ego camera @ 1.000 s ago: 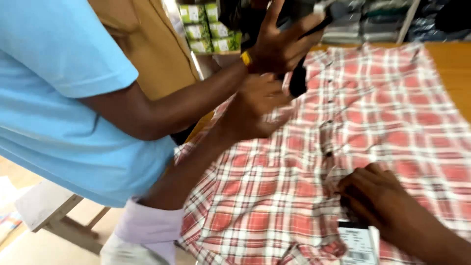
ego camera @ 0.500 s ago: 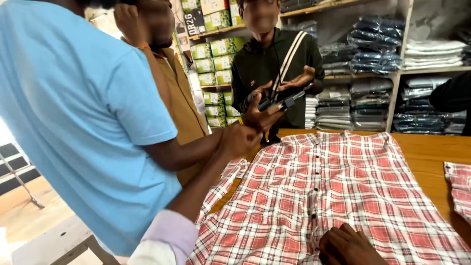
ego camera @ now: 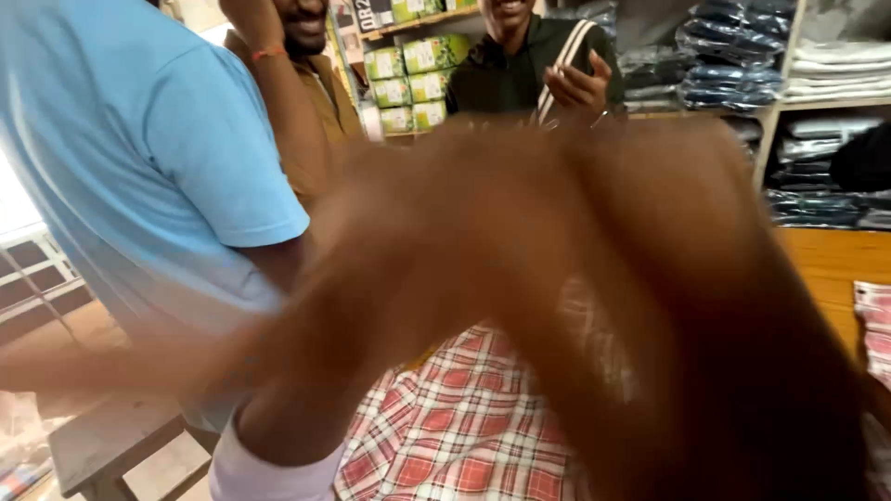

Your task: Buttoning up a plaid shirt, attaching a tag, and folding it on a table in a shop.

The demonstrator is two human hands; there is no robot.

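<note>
A large, motion-blurred brown hand and arm (ego camera: 575,278) sweeps close to the camera and covers the centre and right of the head view. I cannot tell whose it is. My left forearm (ego camera: 278,417), in a pale cuff (ego camera: 264,478), rises from the bottom edge and runs into the blur, so the hand and its fingers cannot be made out. My right hand is not visible. Under the blur lies a red-and-white checked shirt (ego camera: 464,427), spread on a wooden table (ego camera: 831,260).
A person in a light blue T-shirt (ego camera: 139,158) stands close on the left. Behind are a person in a brown shirt (ego camera: 320,121) and one in a dark top (ego camera: 520,79) with a raised hand. Shelves hold folded clothes (ego camera: 835,74) and green boxes (ego camera: 418,83). A bench (ego camera: 111,445) stands low left.
The view has tilted up from the shirt towards the people and shelves. A blurred hand has swept in front of the camera, hiding most of the shirt and my right hand.
</note>
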